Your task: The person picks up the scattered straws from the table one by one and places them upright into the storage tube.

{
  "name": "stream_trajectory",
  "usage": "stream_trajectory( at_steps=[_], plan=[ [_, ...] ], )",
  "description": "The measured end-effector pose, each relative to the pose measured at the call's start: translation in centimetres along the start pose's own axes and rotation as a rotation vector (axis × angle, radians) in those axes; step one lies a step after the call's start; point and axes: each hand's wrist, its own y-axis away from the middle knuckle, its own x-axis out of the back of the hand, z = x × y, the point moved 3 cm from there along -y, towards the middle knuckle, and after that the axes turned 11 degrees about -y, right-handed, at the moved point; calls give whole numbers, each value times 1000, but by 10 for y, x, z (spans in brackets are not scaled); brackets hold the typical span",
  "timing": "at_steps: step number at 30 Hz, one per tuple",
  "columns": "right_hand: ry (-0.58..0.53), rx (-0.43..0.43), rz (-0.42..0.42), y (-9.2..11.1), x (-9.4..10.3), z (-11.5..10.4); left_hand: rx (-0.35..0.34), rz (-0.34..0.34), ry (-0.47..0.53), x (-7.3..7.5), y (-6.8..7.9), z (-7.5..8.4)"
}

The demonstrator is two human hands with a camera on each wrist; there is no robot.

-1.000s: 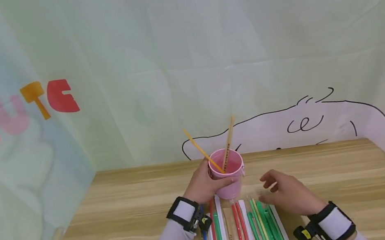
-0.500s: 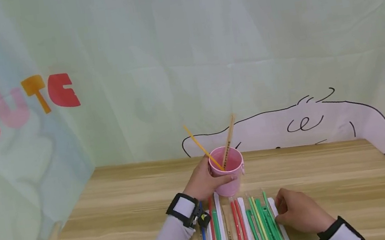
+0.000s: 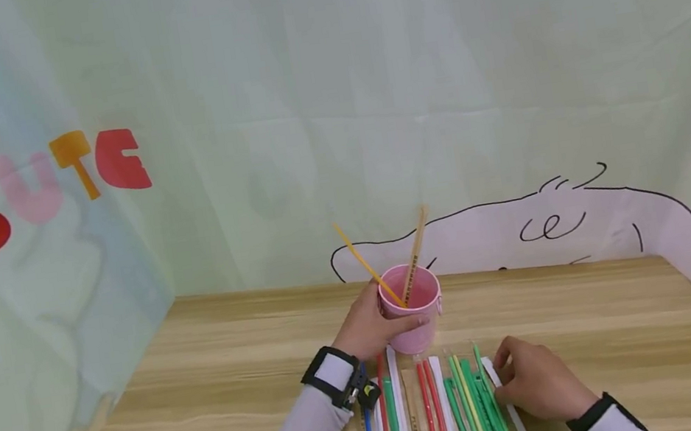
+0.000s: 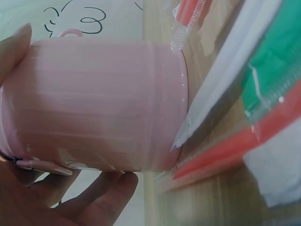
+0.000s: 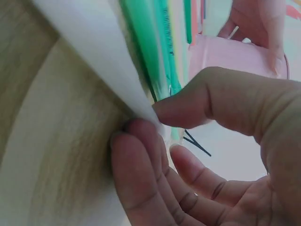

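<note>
Nearest of all, a row of slim wrapped sticks [image 3: 414, 421] lies lengthwise on the desk [image 3: 243, 380], the green wrapped sticks [image 3: 484, 403] crowding its right side, the red wrapped sticks [image 3: 437, 410] around the middle. At the row's right-hand edge the right hand [image 3: 537, 379] pinches the white paper-wrapped stick [image 3: 520, 424] between thumb and fingers, near its far end. That tight spacing looks like the likeliest trouble to me: a sideways lift could drag a green neighbour out of line, and thin paper, held so near its tip, might crumple or slip. Just past the row, the left hand [image 3: 365, 328] grips the pink bucket [image 3: 413, 342], thumb across the front, other fingers round the side. A yellow-orange stick [image 3: 366, 261] and a tan printed stick [image 3: 415, 253] lean apart inside it; were that hold to slacken, I suppose the bucket could tip. Its base is so near the wrapped ends that any slide towards them would push them askew. The desk is pale wood grain with darker streaks. Behind it hangs a green-blue cloth backdrop [image 3: 365, 78], creased, with CUTE lettering [image 3: 121, 156] on the left and a white cartoon animal [image 3: 616, 234], outlined in black, low on the right.
</note>
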Motion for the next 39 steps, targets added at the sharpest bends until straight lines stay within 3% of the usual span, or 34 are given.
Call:
stream_trajectory(
  at_steps=[5,10,16,20,30,39],
  plan=[
    [-97,5,39,1,14,2,-9,-6,1,-4,-1,0],
    [-200,82,104,3,44,-8,-15,-3,-8,-6,-2,0],
    [-321,188,124,2,80,-22,-16,-6,-7,-8,-5,0],
    [-353,223,152,1,96,-30,-15,-7,-3,-9,-5,-1],
    [-468,343,316,-2,119,-46,-5,-2,-14,-12,-7,1],
    [-804,416,385,-7,132,-64,-11,4,-14,-11,-6,3]
  ],
)
